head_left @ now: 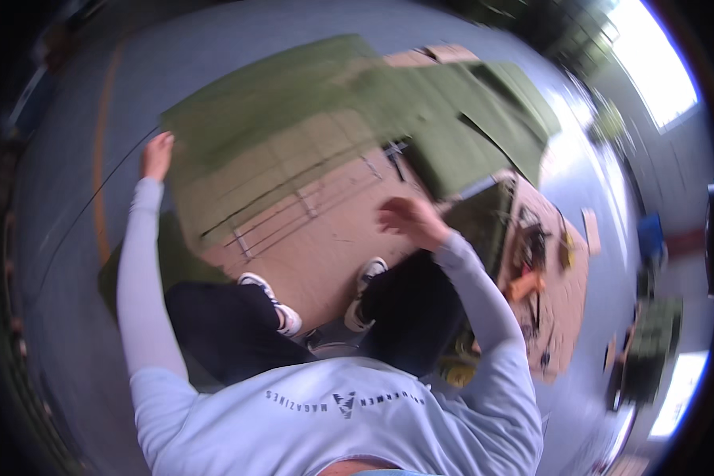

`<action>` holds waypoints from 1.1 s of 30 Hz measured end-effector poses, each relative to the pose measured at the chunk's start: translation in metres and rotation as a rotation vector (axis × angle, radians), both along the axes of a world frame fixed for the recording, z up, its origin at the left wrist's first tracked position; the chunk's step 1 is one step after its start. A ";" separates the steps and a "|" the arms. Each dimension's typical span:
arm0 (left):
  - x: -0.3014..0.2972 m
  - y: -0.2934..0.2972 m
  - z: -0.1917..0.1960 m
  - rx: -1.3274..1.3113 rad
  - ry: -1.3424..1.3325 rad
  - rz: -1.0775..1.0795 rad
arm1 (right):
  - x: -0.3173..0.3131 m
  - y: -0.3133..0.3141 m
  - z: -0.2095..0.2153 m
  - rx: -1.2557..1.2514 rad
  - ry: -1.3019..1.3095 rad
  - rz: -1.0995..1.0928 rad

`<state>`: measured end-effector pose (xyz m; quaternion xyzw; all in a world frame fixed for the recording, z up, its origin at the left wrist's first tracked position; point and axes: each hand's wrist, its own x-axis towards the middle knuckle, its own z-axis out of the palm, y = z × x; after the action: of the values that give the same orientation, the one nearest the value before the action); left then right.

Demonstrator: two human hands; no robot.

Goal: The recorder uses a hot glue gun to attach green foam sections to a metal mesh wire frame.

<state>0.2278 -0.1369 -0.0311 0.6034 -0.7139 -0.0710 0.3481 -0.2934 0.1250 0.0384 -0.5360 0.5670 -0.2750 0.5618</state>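
My left hand (157, 156) is closed at the left corner of a thin green sheet (254, 95), which is stretched out and blurred. Through the sheet's near part shows a frame of thin metal rods (308, 205), lying on brown cardboard (349, 226). My right hand (412, 220) hovers over the cardboard, to the right of the frame. Its fingers are loosely bent and apart, smeared by motion, with nothing visible in them. More green sheet material (460, 119) lies folded beyond the right hand, with a dark strip (496, 145) across it.
My feet in white-and-dark shoes (271, 301) rest at the cardboard's near edge. On the right, another cardboard piece (559, 317) bears several tools, one with an orange body (523, 285). A dark cable or line (95, 194) crosses the grey floor at left.
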 end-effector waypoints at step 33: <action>0.031 -0.080 -0.013 0.103 -0.384 0.113 | -0.142 -0.005 -0.103 0.007 -0.067 -0.426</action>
<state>0.2590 -0.2169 -0.0439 0.6619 -0.7277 0.0287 0.1777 -0.4354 0.1204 -0.0648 -0.3924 0.6494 -0.4033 0.5114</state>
